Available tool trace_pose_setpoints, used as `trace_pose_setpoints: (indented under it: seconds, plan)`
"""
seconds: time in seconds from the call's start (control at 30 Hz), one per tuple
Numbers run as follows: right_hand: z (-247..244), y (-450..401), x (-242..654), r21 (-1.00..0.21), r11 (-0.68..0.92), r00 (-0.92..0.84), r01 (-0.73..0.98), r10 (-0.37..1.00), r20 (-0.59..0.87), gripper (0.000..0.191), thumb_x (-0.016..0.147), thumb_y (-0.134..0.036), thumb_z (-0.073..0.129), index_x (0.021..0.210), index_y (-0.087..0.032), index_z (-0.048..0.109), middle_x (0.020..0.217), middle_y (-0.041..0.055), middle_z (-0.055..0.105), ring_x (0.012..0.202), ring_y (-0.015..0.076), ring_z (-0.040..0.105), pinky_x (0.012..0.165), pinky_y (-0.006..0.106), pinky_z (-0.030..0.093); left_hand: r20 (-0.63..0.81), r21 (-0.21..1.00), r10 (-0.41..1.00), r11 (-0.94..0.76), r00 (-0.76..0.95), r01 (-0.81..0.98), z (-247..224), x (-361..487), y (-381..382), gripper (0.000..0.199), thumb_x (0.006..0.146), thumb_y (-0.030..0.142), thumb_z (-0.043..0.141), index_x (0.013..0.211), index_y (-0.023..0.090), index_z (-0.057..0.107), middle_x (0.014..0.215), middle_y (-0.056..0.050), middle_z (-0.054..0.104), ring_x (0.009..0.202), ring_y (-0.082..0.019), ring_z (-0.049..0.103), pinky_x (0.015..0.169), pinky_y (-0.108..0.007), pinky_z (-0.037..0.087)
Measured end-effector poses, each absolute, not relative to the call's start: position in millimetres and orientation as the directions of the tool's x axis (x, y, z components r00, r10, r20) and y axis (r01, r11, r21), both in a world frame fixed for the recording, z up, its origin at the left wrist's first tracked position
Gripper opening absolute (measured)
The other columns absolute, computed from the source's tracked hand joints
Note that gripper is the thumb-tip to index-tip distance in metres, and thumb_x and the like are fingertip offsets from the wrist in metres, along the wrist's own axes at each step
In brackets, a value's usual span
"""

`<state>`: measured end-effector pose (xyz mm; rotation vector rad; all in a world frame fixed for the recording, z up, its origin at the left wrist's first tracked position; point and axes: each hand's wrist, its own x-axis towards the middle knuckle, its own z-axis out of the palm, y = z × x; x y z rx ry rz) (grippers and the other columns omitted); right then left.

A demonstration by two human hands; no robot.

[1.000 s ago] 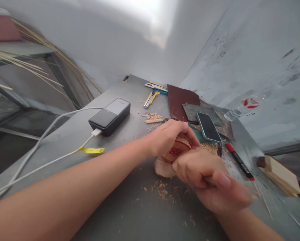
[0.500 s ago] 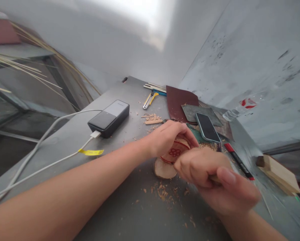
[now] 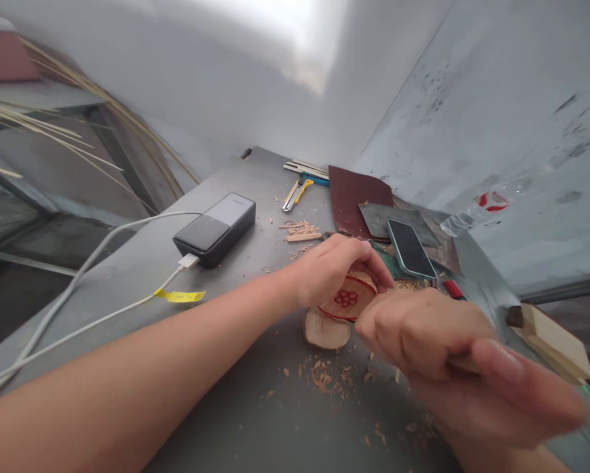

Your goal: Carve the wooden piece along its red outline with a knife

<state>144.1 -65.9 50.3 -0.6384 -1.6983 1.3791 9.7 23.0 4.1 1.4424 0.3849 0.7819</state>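
Observation:
My left hand is wrapped over a piece of wood bearing a red flower drawing and a red outline. The wood leans above a pale round wood slice on the table. Close by on the right, my right hand is closed in a fist around a thin tool handle, a bit of which shows under the thumb. The tool's working end is hidden behind the fingers, so its kind cannot be told. Wood shavings lie in front of the slice.
A power bank with a white cable sits on the left. Behind are a yellow utility knife, thin wood strips and a brown leather sheet. On the right are a phone, a plastic bottle and a wood block.
My right hand has moved to the right and now covers most of the red-and-black marker. More of the red flower drawing shows. My left hand keeps its hold with little movement.

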Motion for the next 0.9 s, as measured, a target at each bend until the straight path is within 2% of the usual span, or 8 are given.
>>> trace_pose_setpoints:
  seconds: [0.1, 0.2, 0.37, 0.53, 0.7, 0.8, 0.9]
  plan:
    - [46, -62, 146, -0.948, 0.282, -0.517, -0.149, 0.795, 0.317, 0.047, 0.093, -0.05, 0.045, 0.059, -0.022, 0.027, 0.05, -0.0029, 0.022, 0.047, 0.0142, 0.026, 0.054, 0.036, 0.02, 0.209, 0.968, 0.683, -0.043, 0.7, -0.247, 6, 10, 22, 0.047, 0.098, 0.028, 0.034, 0.077, 0.017, 0.074, 0.084, -0.005, 0.077, 0.081, -0.018, 0.071, 0.073, -0.027, 0.055]
    - [42, -59, 147, -0.958, 0.234, -0.516, -0.164, 0.808, 0.285, 0.047, 0.09, -0.052, 0.047, 0.059, -0.023, 0.027, 0.05, -0.0026, 0.024, 0.047, 0.0141, 0.026, 0.054, 0.036, 0.02, 0.2, 0.968, 0.682, -0.027, 0.703, -0.25, 6, 10, 23, 0.046, 0.097, 0.028, 0.035, 0.076, 0.017, 0.074, 0.083, -0.005, 0.077, 0.081, -0.018, 0.07, 0.074, -0.027, 0.055]
    - [45, -61, 148, -0.955, 0.228, -0.509, -0.191, 0.808, 0.295, 0.049, 0.09, -0.052, 0.048, 0.058, -0.023, 0.027, 0.049, -0.003, 0.023, 0.047, 0.014, 0.025, 0.054, 0.036, 0.02, 0.231, 0.966, 0.669, -0.068, 0.707, -0.251, 2, 10, 25, 0.049, 0.099, 0.031, 0.034, 0.081, 0.017, 0.078, 0.086, -0.005, 0.077, 0.081, -0.019, 0.069, 0.075, -0.028, 0.055]
    - [50, -61, 151, -0.957, 0.232, -0.509, -0.173, 0.811, 0.289, 0.049, 0.089, -0.053, 0.048, 0.058, -0.022, 0.026, 0.048, -0.0031, 0.021, 0.046, 0.0142, 0.025, 0.052, 0.036, 0.021, 0.192, 0.964, 0.661, 0.012, 0.725, -0.267, -3, 10, 30, 0.049, 0.098, 0.036, 0.036, 0.08, 0.018, 0.078, 0.088, -0.006, 0.078, 0.085, -0.021, 0.071, 0.079, -0.03, 0.056]
    - [54, -60, 152, -0.972, 0.206, -0.478, -0.111, 0.847, 0.234, 0.059, 0.097, -0.057, 0.048, 0.056, -0.022, 0.026, 0.047, -0.0034, 0.022, 0.044, 0.015, 0.026, 0.049, 0.036, 0.024, 0.155, 0.955, 0.637, 0.1, 0.755, -0.28, -3, 8, 36, 0.05, 0.097, 0.036, 0.038, 0.08, 0.015, 0.08, 0.082, -0.007, 0.078, 0.083, -0.021, 0.072, 0.08, -0.029, 0.055]
    - [55, -60, 153, -0.969, 0.197, -0.468, -0.146, 0.85, 0.243, 0.061, 0.098, -0.059, 0.048, 0.055, -0.022, 0.025, 0.047, -0.0039, 0.021, 0.044, 0.0139, 0.025, 0.048, 0.034, 0.024, 0.161, 0.947, 0.622, 0.121, 0.766, -0.297, 1, 4, 38, 0.046, 0.095, 0.037, 0.044, 0.079, 0.014, 0.08, 0.08, -0.008, 0.079, 0.079, -0.02, 0.073, 0.078, -0.029, 0.056]
    - [52, -60, 153, -0.971, 0.16, -0.48, -0.178, 0.847, 0.227, 0.06, 0.098, -0.056, 0.05, 0.055, -0.021, 0.027, 0.047, -0.0039, 0.023, 0.044, 0.0133, 0.026, 0.049, 0.033, 0.025, 0.143, 0.953, 0.592, 0.133, 0.793, -0.271, 4, 0, 39, 0.032, 0.094, 0.036, 0.056, 0.081, 0.015, 0.078, 0.083, -0.008, 0.079, 0.081, -0.02, 0.074, 0.08, -0.029, 0.057]
